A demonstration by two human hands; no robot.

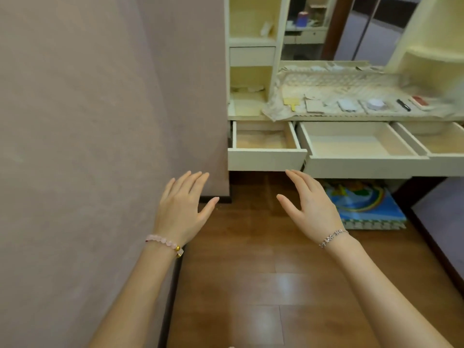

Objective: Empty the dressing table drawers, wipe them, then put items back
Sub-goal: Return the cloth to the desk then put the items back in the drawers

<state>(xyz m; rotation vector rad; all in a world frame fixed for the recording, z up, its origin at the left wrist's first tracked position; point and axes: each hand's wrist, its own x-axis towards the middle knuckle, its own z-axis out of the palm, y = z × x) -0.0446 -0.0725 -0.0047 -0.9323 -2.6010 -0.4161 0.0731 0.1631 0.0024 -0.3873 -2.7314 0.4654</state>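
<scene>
Across the right of the frame, three drawers are pulled out and emptied; their items lie on the tabletop above. Wiping and refilling apparently remain. Left hand and right hand are spread open, nothing held.

Soft, warm indoor light; glare on the wooden floor, wide-angle bending and blur at edges.

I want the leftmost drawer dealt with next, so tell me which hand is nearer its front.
Right. The right hand has its fingertips just below the left drawer front's right corner. The left hand hovers lower and off to the left, in front of the wall.
</scene>
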